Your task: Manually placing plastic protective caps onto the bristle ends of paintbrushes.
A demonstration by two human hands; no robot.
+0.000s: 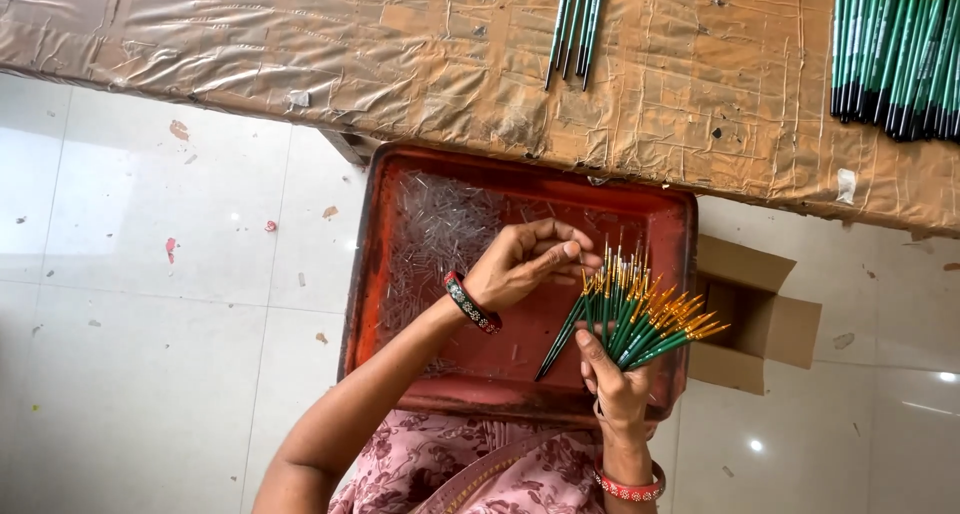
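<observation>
Paintbrushes (640, 319) with thin green handles and gold metal ends sit in a fanned bunch, held up over a red tray (385, 264). The right hand (615, 384) is closed around the bottom part of the bunch, so the brushes spread out like a fan, with the tips pointing up and to the right. The left hand (525, 264) is just beside the tips. Its thumb and first fingers (570, 249) are pinched together at the top of one brush, and the other fingers are curled in. I cannot tell if something tiny is held in the pinch. Each wrist wears a red bangle. The red tray rests on the person's lap, which is covered in pink flowery cloth (450, 469). Inside the tray, near its upper left, lies a heap of tiny clear tubes (440, 229). Above the tray is a table covered in shiny brown tape (300, 54). A few green brushes (575, 24) lie on the table near the top middle. A big pile of brushes (895, 49) lies at the top right corner. An open cardboard box (765, 319) sits on the white tiled floor (150, 274), just to the right of the tray.
</observation>
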